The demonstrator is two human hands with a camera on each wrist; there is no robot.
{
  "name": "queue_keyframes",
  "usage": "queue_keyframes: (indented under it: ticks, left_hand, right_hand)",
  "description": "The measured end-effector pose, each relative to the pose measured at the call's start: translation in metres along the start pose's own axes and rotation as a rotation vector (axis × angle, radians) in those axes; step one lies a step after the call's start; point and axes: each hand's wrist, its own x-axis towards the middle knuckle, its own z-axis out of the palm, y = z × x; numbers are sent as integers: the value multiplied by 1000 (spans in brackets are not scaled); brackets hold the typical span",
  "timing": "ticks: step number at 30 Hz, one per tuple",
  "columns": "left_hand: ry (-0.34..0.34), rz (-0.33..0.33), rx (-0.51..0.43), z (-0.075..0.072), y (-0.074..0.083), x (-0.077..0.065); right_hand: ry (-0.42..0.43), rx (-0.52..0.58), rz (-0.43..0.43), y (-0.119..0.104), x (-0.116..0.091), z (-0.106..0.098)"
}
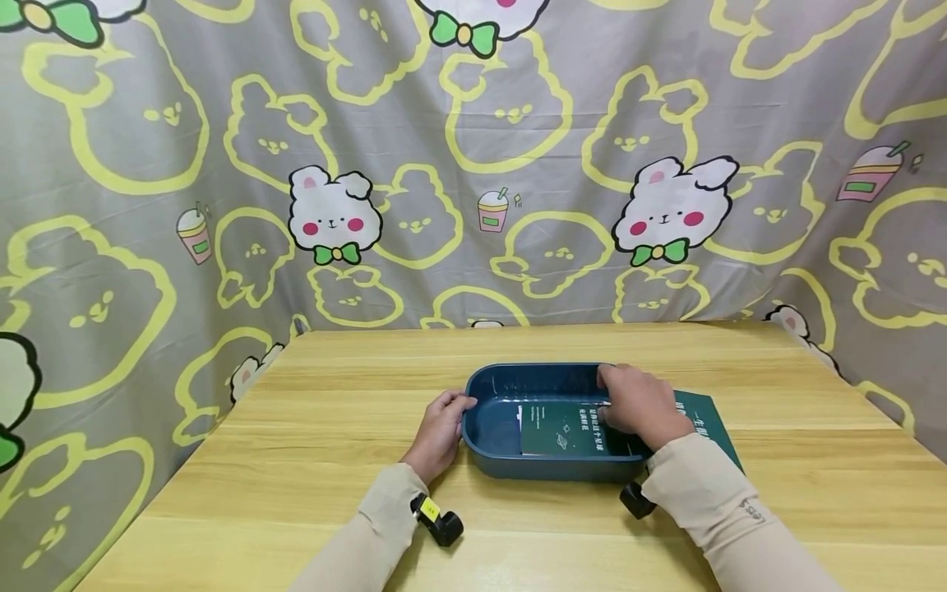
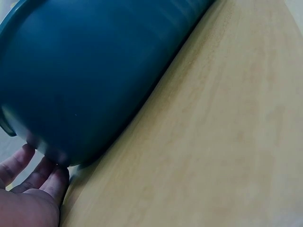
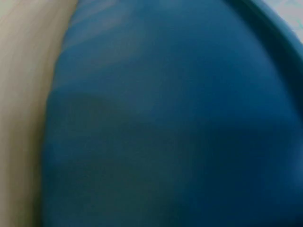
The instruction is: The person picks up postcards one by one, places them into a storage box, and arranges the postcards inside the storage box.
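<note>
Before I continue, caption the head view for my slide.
Blue basin on a wooden table, left hand at one end, right hand at the other, green card inside.

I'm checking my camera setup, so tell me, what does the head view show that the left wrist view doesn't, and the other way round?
Only the head view shows the right hand, the patterned curtain, the green printed material and the inside of the basin.

Only the left wrist view shows, close up, fingers of the left hand touching the outside of the basin's end, low near the wooden table.

Both show the left hand, the basin and the wooden table.
</note>
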Motion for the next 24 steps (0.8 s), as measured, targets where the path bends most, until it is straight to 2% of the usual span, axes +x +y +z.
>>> queue_keyframes:
  ticks: [7,14,20,24]
  left_hand:
    - [6,-7,3,0,0,2]
    - [18,-10,11,0,1,0]
    - [17,-13,16,0,2,0]
    - [16,-10,13,0,1,0]
  right_hand:
    - [28,185,-17,8,-1,-6]
    - [102,362,-66,24,1,-13]
    - [174,414,-24,42,-1,-19]
    - [146,418,49,58,-4,-21]
